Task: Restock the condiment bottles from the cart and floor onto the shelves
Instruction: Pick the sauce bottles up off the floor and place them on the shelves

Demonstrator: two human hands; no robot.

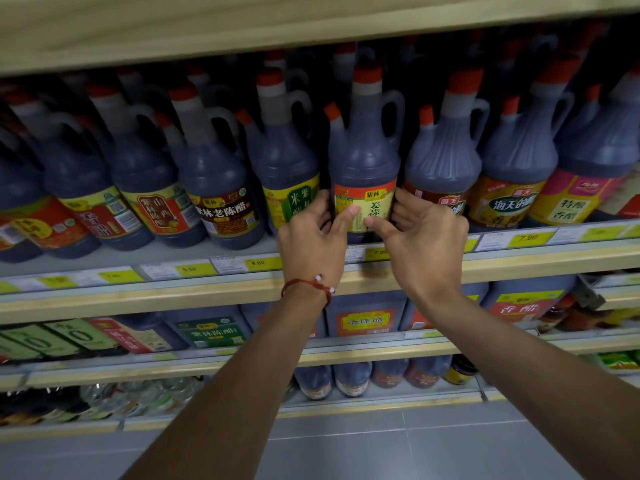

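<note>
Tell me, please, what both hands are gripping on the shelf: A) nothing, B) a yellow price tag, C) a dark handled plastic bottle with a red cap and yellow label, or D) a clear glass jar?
C: the left hand and the right hand curl round opposite sides of the dark handled plastic bottle with a red cap, thumbs on its yellow label.

1. One view only: head-worn, wide-angle, facing the shelves (207, 299) straight on and tilted slightly down.
2. Close to the middle shelf's front edge; floor (450, 445) shows along the bottom.
</note>
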